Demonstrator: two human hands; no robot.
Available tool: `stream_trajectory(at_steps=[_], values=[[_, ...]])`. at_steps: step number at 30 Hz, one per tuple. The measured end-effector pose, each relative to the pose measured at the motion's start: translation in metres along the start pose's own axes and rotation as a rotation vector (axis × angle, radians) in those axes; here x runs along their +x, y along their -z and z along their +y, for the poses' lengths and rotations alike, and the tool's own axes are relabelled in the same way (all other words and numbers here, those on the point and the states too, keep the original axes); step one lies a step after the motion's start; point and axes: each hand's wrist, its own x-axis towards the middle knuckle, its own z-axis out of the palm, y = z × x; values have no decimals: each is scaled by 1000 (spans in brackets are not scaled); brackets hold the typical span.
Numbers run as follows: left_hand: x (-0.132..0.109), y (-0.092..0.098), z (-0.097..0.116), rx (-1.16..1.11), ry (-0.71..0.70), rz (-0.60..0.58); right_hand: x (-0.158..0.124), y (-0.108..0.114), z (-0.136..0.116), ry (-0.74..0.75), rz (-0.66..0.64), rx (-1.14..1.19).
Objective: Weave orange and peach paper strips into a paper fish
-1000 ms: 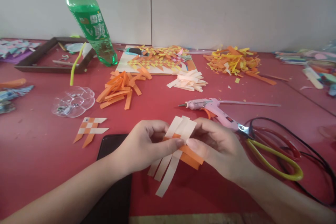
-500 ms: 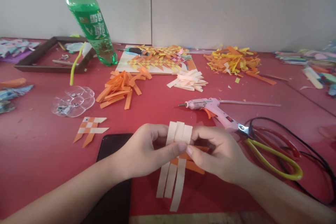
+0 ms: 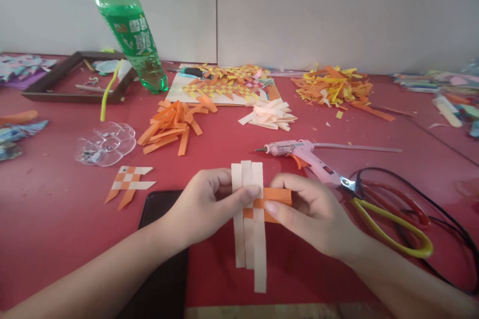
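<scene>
Since 1 second ago the 3 cream strips (image 3: 250,239) have swung from a slant to stand upright, side by side, and the orange strips (image 3: 279,194) now run level across them instead of tilting down to the right. The left hand (image 3: 207,209) is closed in a pinch, with its thumb pressed on the front of the cream strips near their top and its fingers curled behind. The right hand (image 3: 312,217) is also pinched shut, gripping the orange strips at their right end. There seem to be 2 orange strips, though the fingers cover part of them. The half-woven piece is held just above the red bench (image 3: 56,239), near its front edge and between the 2 hands.

A black phone (image 3: 160,244) lies under the left wrist, and a small finished weave (image 3: 129,184) lies to its left. A pink glue gun (image 3: 299,152) lies just beyond the right hand, with yellow-handled scissors (image 3: 392,232) to the right of it. Farther back are a pile of orange strips (image 3: 172,127), a pile of cream strips (image 3: 269,114), a green bottle (image 3: 130,35) and a heap of paper scraps (image 3: 333,87).
</scene>
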Motion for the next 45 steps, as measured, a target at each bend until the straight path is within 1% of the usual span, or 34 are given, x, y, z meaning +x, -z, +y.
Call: stream_trajectory(at_steps=[2,7,10,13,16,18,20,22,26,29,31,35,37,39,41,45], values=[[-1,0,2,15,1,-30,0,0,-1,-6,-1,12],[-4,1,4,52,20,-114,0,1,-4,-50,-61,-2],[-5,1,1,47,5,-119,1,2,-4,-94,-83,27],[-5,2,-1,-15,-19,-87,2,1,-3,-139,-111,142],[-3,2,-1,-83,-52,-21,1,-1,0,-173,-209,269],[-2,2,0,-102,-78,27,1,-3,3,-186,-276,277],[0,3,0,-105,-89,62,0,-4,6,-189,-281,233],[1,4,-2,-123,-91,80,1,-4,6,-183,-211,205],[3,5,-9,-205,-114,152,2,-1,3,-159,-14,181],[3,6,-12,-245,-96,231,4,3,0,-177,63,141],[3,7,-12,-236,-70,258,5,5,0,-192,135,116],[4,8,-11,-167,-1,242,7,10,4,-156,271,105],[5,8,-10,-191,35,196,7,12,9,-114,355,124],[5,7,-9,-222,35,139,7,14,14,-77,425,153],[5,6,-6,-191,23,99,7,16,18,-48,421,169],[3,5,-2,-92,92,28,6,21,20,44,335,111]])
